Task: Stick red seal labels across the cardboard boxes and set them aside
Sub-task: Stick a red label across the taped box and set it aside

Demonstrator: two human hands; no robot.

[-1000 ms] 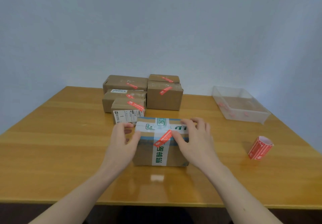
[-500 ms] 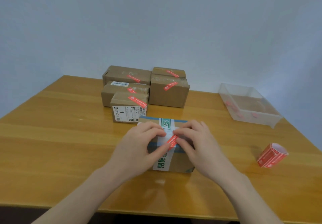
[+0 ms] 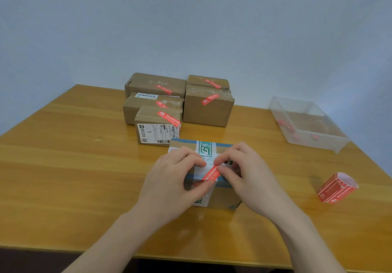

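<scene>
Wooden table (image 3: 63,166), both hands pressing red label (image 3: 211,174)

Box in hand (image 3: 214,194) at table (image 3: 63,177) centre, near edge at 6. Five sealed boxes (image 3: 207,111) clustered just behind it, 11 to 12 o'clock. Tray (image 3: 331,143) at 2, well apart. Label roll (image 3: 337,188) at 3, on table. Both hands, left hand (image 3: 169,181) and right hand (image 3: 250,175), on the centre box.
</scene>
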